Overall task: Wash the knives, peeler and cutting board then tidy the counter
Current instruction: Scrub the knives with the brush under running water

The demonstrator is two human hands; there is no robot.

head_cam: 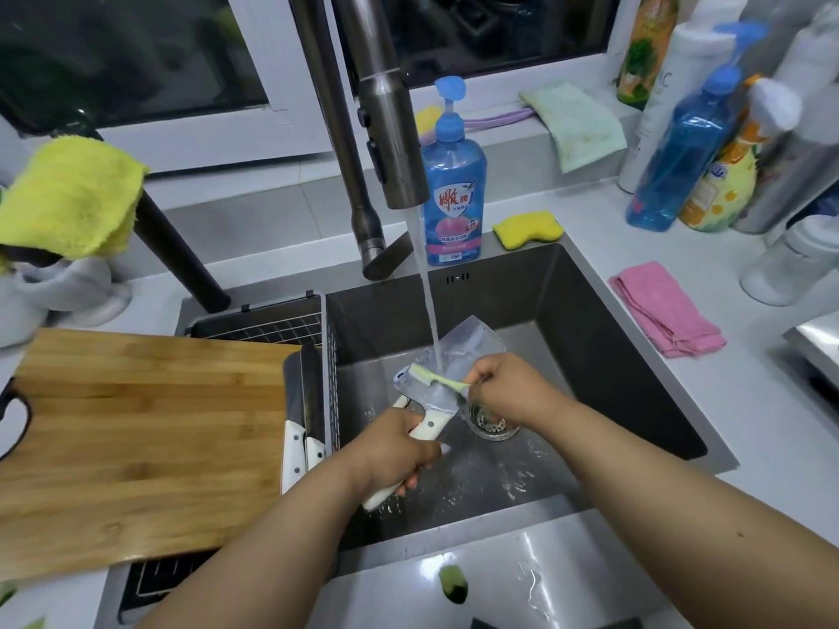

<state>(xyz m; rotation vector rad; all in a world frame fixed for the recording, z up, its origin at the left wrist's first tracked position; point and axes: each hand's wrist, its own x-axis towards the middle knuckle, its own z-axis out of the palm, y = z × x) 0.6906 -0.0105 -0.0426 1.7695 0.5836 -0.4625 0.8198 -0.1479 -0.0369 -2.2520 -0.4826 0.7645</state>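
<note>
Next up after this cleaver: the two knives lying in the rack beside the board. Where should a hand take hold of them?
Grip the white handles, reaching in from the near side. The two knives lie in the wire rack with handles toward the person and blades pointing away, so that approach likely keeps the fingers off the edges. The cutting board crowds their left.

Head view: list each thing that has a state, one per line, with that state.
Faucet: running, stream landing on the cleaver blade.
Cleaver: held over the sink, wet, under the stream.
Left hand: grips the cleaver's white handle.
Right hand: holds the green peeler against the blade.
Cutting board: lying flat, left of the sink.
Two knives: resting in the wire rack.
Pink cloth: folded on the counter.
</note>
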